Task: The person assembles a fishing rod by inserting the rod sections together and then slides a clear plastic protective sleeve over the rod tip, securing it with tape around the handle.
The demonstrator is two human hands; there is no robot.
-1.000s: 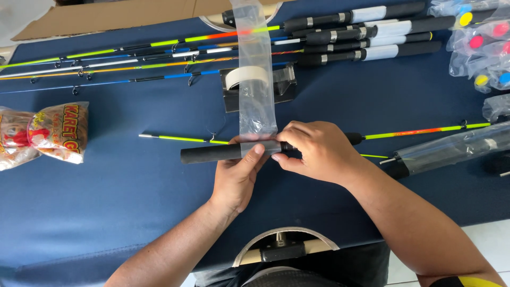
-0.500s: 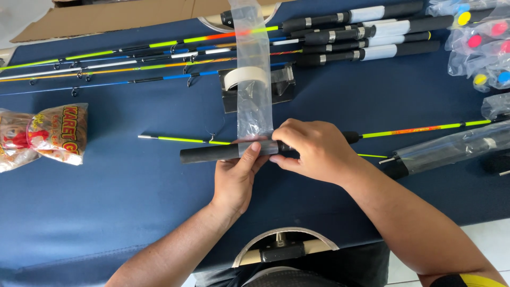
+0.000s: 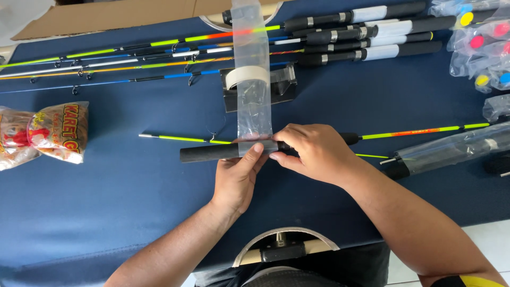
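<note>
A short fishing rod with a black foam handle (image 3: 210, 152) lies across the middle of the bench (image 3: 133, 212), which is covered in dark blue cloth. The left hand (image 3: 237, 178) presses its fingertips against the handle from below, the thumb resting on the spot where a long strip of clear plastic film (image 3: 253, 79) meets the rod. The right hand (image 3: 313, 153) curls over the rod just beside it, fingers wrapped around the shaft and the lower end of the film, so both hands grip the rod and the film together. The film runs straight away from the hands toward the far side of the bench, passing over a roll of pale tape (image 3: 244, 77) that sits in a dark tape dispenser (image 3: 284, 87).

To the right of the right hand the rod's thin yellow-green and orange tip section (image 3: 419, 131) stretches on along the cloth. A second thin yellow-green piece (image 3: 180, 138) lies just behind the handle on the left.

At the far edge a row of fishing rods with black and white handles (image 3: 366, 37) lies side by side, their coloured blanks (image 3: 106, 64) pointing left. A printed plastic bag of rubber bands (image 3: 45, 133) lies at the left. At the right edge lies a rod wrapped in clear plastic (image 3: 451, 151), with bagged small reels with coloured knobs (image 3: 478, 42) beyond it. A sheet of brown cardboard (image 3: 117, 16) lies past the bench at the top left.
</note>
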